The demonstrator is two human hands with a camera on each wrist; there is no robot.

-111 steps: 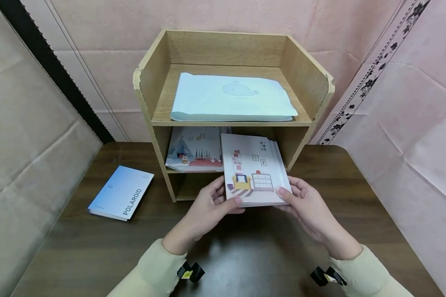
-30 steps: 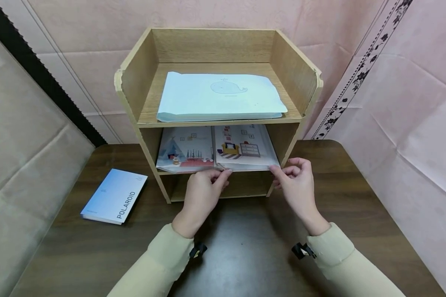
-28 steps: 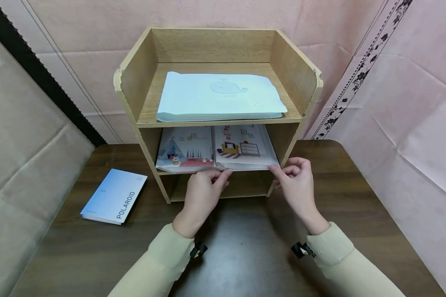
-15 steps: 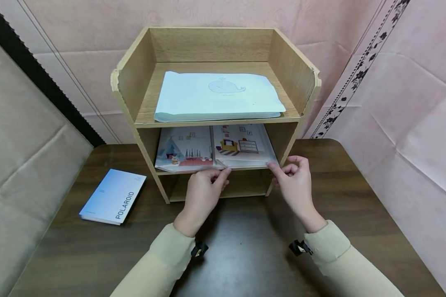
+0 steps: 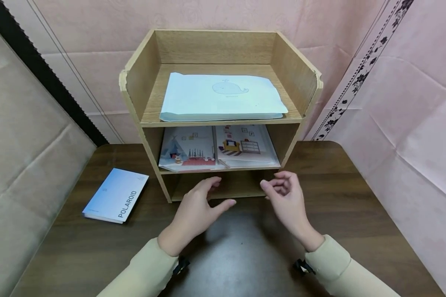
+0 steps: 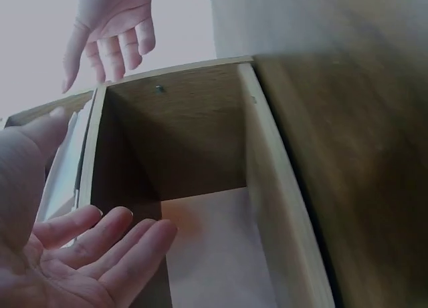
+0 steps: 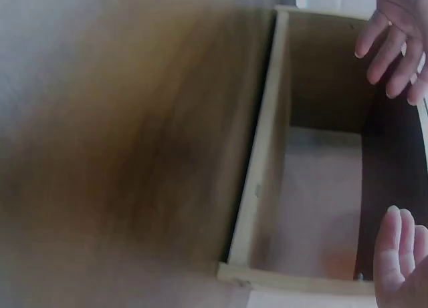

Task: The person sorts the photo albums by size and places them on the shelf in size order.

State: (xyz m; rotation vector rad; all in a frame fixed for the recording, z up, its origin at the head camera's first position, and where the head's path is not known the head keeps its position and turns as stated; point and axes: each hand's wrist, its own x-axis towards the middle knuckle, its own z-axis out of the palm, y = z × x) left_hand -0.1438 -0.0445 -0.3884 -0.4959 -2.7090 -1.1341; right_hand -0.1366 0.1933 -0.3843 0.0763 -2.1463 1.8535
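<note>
Two illustrated booklets lie side by side on the middle shelf in the head view: a left booklet (image 5: 187, 144) with a tent picture and a right booklet (image 5: 250, 150) with an armchair and dresser. My left hand (image 5: 193, 216) hovers in front of the lowest compartment, thumb apart from the fingers, holding nothing. To its right, my right hand (image 5: 288, 202) is off the booklets, its fingers loosely bent around nothing. The left wrist view has my left palm (image 6: 73, 254) beside the shelf edge; the right wrist view catches my right fingers (image 7: 398, 244).
The wooden shelf unit (image 5: 215, 45) stands at the back of the dark table (image 5: 241, 268). A pale blue whale-print stack (image 5: 223, 101) covers much of its top tier. On the table to the left lies a blue-and-white POLAROID book (image 5: 115, 196). Pink cloth (image 5: 412, 165) hangs behind and beside.
The right booklet went from both hands onto the middle shelf beside the other one. Since half a second ago, both hands have let go of its front edge and drawn back toward me.
</note>
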